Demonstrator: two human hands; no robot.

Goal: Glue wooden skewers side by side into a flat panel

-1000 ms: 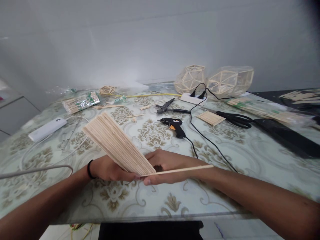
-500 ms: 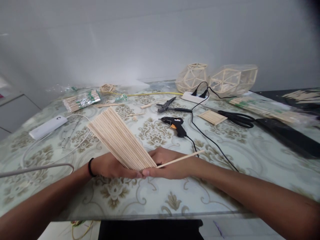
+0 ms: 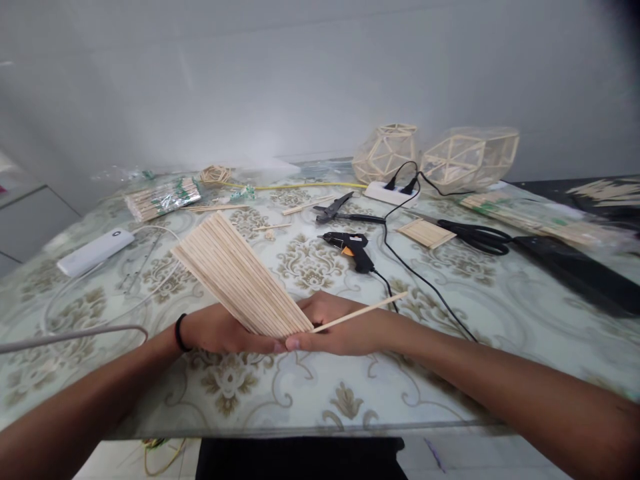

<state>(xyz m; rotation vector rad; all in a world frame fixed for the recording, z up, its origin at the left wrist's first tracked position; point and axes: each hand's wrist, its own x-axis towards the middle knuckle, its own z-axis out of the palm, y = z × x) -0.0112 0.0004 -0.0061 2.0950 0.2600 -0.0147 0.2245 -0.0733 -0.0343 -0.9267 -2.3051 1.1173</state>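
A flat panel of wooden sticks (image 3: 240,273), laid side by side, tilts up and to the left between my hands. My left hand (image 3: 220,330) is closed on its lower left edge, thumb along the bottom. My right hand (image 3: 340,327) grips the lower right corner, its thumb tip meeting the left thumb. One single wooden stick (image 3: 363,311) slants up to the right from that corner, across the right hand. The fingers under the panel are hidden. Beyond my right hand a black glue gun (image 3: 353,250) lies on its side on the table.
Behind lie pliers (image 3: 333,210), a white power strip (image 3: 393,193) and two stick frames in plastic (image 3: 470,159). Scissors (image 3: 475,237) and a small stick panel (image 3: 426,233) are to the right. At left are a power bank (image 3: 96,253) and bagged sticks (image 3: 163,199). Cords cross the patterned table.
The stick panel and both hands stay almost in place. The single stick's free end is slightly higher. The whole view has shifted very slightly.
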